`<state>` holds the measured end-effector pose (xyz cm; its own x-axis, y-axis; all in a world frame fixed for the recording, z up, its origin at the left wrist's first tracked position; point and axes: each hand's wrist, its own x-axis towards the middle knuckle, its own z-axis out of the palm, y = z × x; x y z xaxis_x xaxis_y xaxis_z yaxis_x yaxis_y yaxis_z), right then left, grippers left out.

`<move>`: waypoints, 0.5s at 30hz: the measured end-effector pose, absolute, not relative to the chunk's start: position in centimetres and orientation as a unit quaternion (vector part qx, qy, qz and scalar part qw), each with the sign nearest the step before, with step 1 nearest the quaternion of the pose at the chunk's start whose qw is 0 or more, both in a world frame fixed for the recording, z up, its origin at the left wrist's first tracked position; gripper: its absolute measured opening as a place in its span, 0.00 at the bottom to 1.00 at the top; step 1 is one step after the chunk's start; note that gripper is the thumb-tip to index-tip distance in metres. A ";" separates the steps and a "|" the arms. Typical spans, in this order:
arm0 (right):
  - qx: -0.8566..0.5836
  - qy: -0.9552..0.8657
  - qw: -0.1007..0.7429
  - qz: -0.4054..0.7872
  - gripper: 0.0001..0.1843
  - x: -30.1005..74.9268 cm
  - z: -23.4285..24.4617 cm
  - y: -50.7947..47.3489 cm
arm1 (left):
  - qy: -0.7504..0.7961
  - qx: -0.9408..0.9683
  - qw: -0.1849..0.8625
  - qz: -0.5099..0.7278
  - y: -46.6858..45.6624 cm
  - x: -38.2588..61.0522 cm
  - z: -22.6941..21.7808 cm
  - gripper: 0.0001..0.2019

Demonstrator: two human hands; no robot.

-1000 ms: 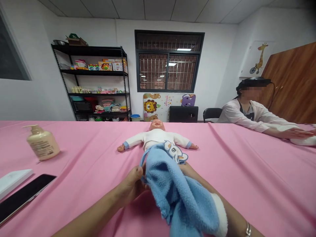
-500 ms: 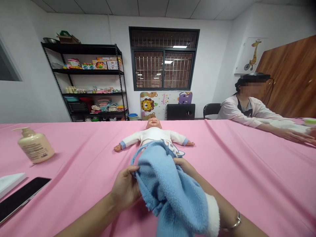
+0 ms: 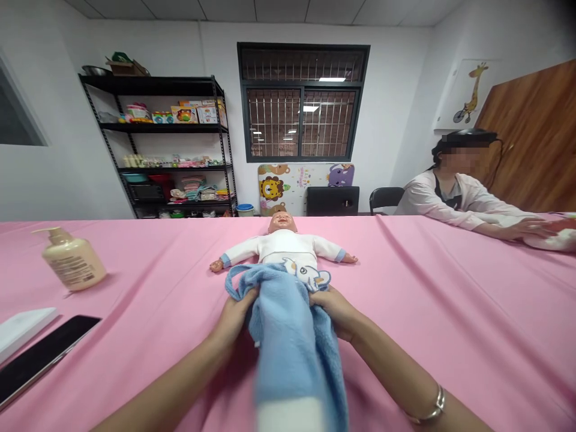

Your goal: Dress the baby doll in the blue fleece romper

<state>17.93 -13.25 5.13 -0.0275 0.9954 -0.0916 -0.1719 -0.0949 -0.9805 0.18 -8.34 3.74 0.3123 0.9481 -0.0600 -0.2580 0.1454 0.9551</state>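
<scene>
On the pink tabletop [image 3: 157, 282], in a room with a shelf [image 3: 153, 85] and a window [image 3: 301, 120], the left hand [image 3: 236, 315] and right hand [image 3: 342, 312] are pinching the blue cloth [image 3: 288, 330] by its sides at the waist of the doll [image 3: 283, 241], its long axis running toward the camera, patched end pointing doll-ward

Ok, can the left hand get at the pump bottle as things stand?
Probably, though the left hand would likely have to let go of the blue cloth first. Only pink tablecloth shows between it and the pump bottle.
</scene>
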 end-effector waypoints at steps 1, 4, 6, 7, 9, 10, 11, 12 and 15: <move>-0.462 -0.432 0.505 0.588 0.22 17.8 5.1 -13.4 | 0.392 0.460 0.650 0.461 -7.9 0.2 3.6 0.20; -0.471 -0.481 0.457 0.581 0.25 17.7 5.4 -13.9 | 0.423 0.445 0.653 0.443 -7.3 0.0 3.3 0.19; -0.469 -0.538 0.412 0.566 0.27 17.8 5.9 -14.4 | 0.391 0.443 0.681 0.433 -7.5 0.0 3.2 0.23; -0.448 -0.575 0.390 0.562 0.30 17.9 6.2 -14.6 | 0.366 0.446 0.696 0.427 -7.8 0.0 3.2 0.25; -0.385 -0.650 0.359 0.548 0.35 18.1 6.6 -15.0 | 0.320 0.467 0.718 0.404 -8.5 0.1 3.4 0.27; -0.363 -0.680 0.354 0.530 0.35 18.2 6.7 -15.1 | 0.308 0.479 0.723 0.392 -8.8 0.2 3.5 0.27; -0.354 -0.702 0.355 0.506 0.33 18.3 6.7 -15.1 | 0.302 0.490 0.723 0.383 -9.0 0.3 3.6 0.27; -0.359 -0.713 0.364 0.479 0.29 18.4 6.6 -15.0 | 0.305 0.499 0.718 0.378 -9.2 0.4 3.7 0.27; -0.433 -0.719 0.422 0.343 0.10 18.6 5.5 -14.0 | 0.331 0.524 0.681 0.391 -9.1 0.5 3.6 0.25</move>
<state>18.60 -14.03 5.47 -0.2694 0.9120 0.3094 0.3334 0.3898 -0.8585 0.52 -9.09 3.65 0.4753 0.8789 -0.0402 -0.1861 0.1451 0.9717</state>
